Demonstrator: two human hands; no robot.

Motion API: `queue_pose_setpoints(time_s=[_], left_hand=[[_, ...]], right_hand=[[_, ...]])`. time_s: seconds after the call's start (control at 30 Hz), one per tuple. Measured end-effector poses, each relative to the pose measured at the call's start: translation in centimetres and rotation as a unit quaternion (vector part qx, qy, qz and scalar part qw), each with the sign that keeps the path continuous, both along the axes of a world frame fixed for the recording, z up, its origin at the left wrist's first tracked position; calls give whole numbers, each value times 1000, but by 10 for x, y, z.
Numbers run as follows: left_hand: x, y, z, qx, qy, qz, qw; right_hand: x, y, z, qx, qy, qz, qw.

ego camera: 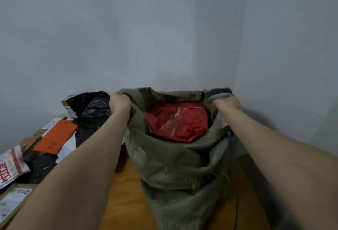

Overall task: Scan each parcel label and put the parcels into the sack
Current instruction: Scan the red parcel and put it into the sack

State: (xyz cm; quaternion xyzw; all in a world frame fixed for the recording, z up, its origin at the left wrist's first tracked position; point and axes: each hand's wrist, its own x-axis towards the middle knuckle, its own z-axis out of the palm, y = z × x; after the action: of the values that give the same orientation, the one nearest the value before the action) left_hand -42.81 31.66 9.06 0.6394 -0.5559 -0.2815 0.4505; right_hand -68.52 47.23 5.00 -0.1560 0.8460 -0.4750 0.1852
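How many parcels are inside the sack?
1. A red parcel lies on top inside the grey-green sack, between the left hand and the right hand gripping its rim. More may be hidden beneath it.

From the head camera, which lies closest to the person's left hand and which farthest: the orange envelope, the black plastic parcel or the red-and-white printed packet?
1. The black plastic parcel, just left of the left hand, which grips the sack.
2. The orange envelope, lower left on the pile.
3. The red-and-white printed packet, at the far left edge.
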Motion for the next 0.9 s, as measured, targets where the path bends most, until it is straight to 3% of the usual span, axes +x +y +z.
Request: queue_pose_setpoints(time_s=[0.1,0.17,0.23,0.37,0.4,0.47,0.53,0.6,0.7,0.8,0.9], left_hand=[[13,-2,-10,19,-67,12,998],[20,-4,-14,32,-114,-24,993],[22,0,-28,79,-161,-74,981],[12,9,-55,203,-131,-136,961],[10,12,-59,218,-136,-152,954],[10,20,-73,238,-183,-183,936],[13,27,-90,256,-223,-195,920],[18,32,-105,274,-224,-210,911],[23,35,-119,297,-177,-206,915],[30,29,-123,331,-47,-177,925],[38,16,-109,324,87,-133,933]], right_hand=[[-3,-1,-7,0,-27,14,1000],[-4,-8,-9,79,-33,26,996],[5,-10,-7,138,13,29,990],[29,-9,15,111,150,64,980],[35,-12,24,88,134,103,982],[48,-18,33,61,15,200,978],[63,-17,27,104,-136,287,943],[74,-12,5,177,-202,333,904],[87,-12,-39,242,-238,347,874],[103,-19,-67,258,-244,361,862],[116,-34,-85,233,-237,359,872]])
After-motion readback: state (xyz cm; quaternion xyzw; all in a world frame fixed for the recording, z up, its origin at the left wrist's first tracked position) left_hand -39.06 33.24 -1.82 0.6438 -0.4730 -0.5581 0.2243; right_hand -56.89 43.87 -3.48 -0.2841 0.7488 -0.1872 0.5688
